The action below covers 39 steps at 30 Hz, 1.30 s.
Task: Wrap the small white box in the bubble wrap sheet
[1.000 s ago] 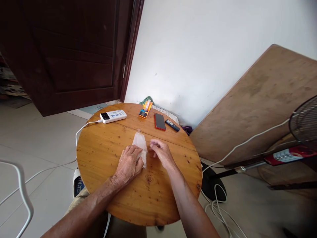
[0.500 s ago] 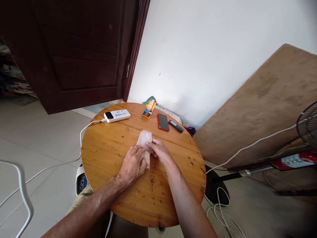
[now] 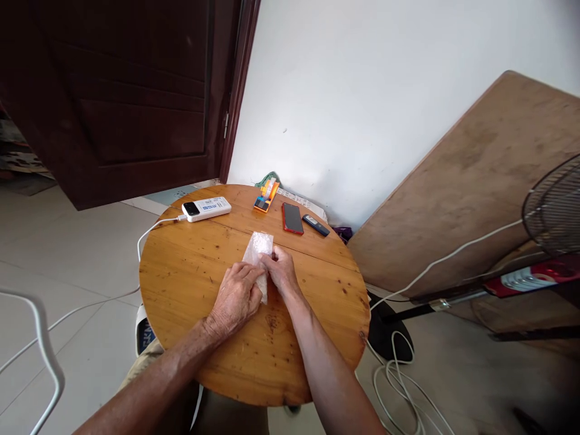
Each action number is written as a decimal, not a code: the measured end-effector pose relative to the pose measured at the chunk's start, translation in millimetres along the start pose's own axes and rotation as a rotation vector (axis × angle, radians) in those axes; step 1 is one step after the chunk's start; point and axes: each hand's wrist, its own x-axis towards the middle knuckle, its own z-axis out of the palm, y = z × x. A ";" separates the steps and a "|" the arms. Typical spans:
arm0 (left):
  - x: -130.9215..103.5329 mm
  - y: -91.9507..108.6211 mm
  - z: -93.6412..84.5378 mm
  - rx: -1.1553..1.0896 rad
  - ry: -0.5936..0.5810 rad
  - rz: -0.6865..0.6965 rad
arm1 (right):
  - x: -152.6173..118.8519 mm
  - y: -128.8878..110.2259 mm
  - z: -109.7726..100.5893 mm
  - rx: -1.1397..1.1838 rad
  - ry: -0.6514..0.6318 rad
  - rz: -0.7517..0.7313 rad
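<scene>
A folded strip of whitish, see-through wrap, apparently bubble wrap (image 3: 261,243), lies on the round wooden table (image 3: 181,281) in front of me. My left hand (image 3: 238,296) rests over its lower left part, fingers curled and pressed on it, thumb near the bottom end. From the other side, my right hand (image 3: 280,269) pinches the right edge between thumb and fingers. The wrap's upper end sticks out beyond both hands and catches the light. Whether anything is inside the wrap I cannot make out.
Toward the back stand a white power bank (image 3: 207,208) with a cable, an orange tape dispenser (image 3: 266,196), a red-edged phone (image 3: 292,218) and a dark blue utility-knife-like or remote-like object (image 3: 316,225). A fan (image 3: 555,208) and loose cables are at right.
The wrap's upper part now shines more and seems tilted or smoothed differently. Both hands stay on it with nearly the same hold. The whole view has shifted slightly.
</scene>
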 end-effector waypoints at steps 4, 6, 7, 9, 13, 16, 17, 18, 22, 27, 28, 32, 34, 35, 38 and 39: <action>0.4 -3.2 1.0 -0.074 0.033 0.015 | -5.1 -6.3 1.9 0.071 -0.019 -0.032; 0.4 -4.2 1.3 -0.075 0.039 0.022 | -6.4 -10.0 3.4 0.130 -0.032 -0.035; 0.5 -4.6 1.4 -0.070 0.039 0.021 | -6.7 -12.0 3.7 0.163 -0.039 -0.033; 0.7 -5.3 1.4 -0.054 0.033 0.011 | -6.9 -16.2 2.9 0.221 -0.059 -0.023; 1.5 -6.5 1.7 -0.024 0.006 -0.016 | -9.0 -25.4 -3.6 0.247 -0.126 0.010; 1.4 -6.1 1.7 0.025 0.005 -0.035 | -15.4 -30.8 -8.5 0.197 -0.158 -0.015; 1.1 -5.5 1.4 0.049 0.006 -0.045 | -18.3 -32.0 -9.3 0.177 -0.166 -0.033; 0.6 -4.7 0.8 0.075 0.008 -0.059 | -21.5 -32.8 -9.7 0.160 -0.175 -0.049; -2.3 -1.1 -2.8 0.163 0.035 -0.152 | -32.7 -34.0 -7.8 0.126 -0.186 -0.075; -4.1 -0.9 -3.5 0.137 0.125 -0.331 | -41.5 -36.2 -3.6 0.051 -0.123 -0.075; -3.9 -1.4 -2.8 0.103 0.145 -0.348 | -43.3 -36.8 -3.5 0.030 -0.117 -0.080; -2.4 -4.4 0.3 -0.014 0.136 -0.351 | -52.4 -39.4 -6.7 -0.052 -0.120 -0.128; -2.0 -5.8 0.8 -0.051 0.092 -0.342 | -57.8 -40.6 -9.6 -0.090 -0.130 -0.167; -1.9 -6.5 0.7 -0.069 0.070 -0.337 | -60.6 -41.1 -11.0 -0.108 -0.136 -0.183; -2.0 -8.0 -1.1 -0.116 0.029 -0.328 | -69.4 -40.8 -14.5 -0.145 -0.147 -0.219; -2.1 -8.6 -1.8 -0.131 0.024 -0.322 | -72.4 -40.1 -15.5 -0.152 -0.151 -0.232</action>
